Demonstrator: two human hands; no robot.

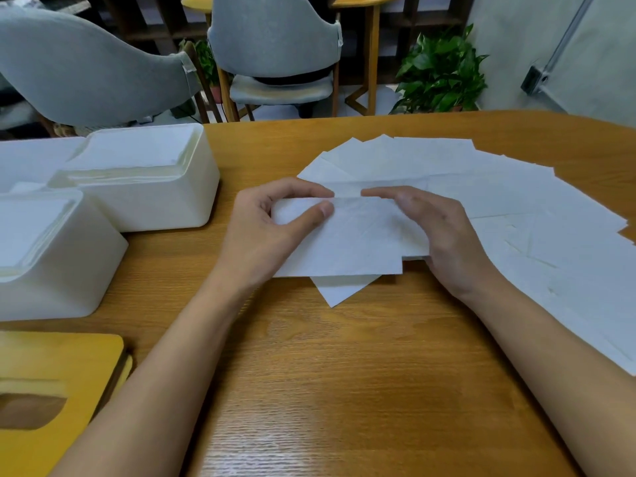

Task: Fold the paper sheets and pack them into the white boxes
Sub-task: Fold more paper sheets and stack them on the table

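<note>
At the left edge, low in the view, a yellow wooden lid (51, 383) with an oval slot lies on the worktop (327, 373). Behind it stand two white boxes, both without cover. The near white box (65, 273) holds a stack of folded white paper, and the far white box (155, 201), just beside it, is filled with such paper up to its rim.

Right of the boxes, the left hand (272, 228) holds the left end of a folded sheet (351, 239). Its grip is clamped on the paper: the thumb presses on top and the curled fingers reach over the far edge.

The right hand (444, 235) lies over the right end of the same sheet, its index finger stretched along the far edge. The thumb is hidden, so I cannot tell if this grip is clamped or only pressing.

The folded sheet rests on the left end of a wide fan of paper sheets (516, 215), which spreads over the worktop to the right edge.

Behind the worktop stand grey chairs (275, 39) and, more to the right, a green plant (440, 74).
</note>
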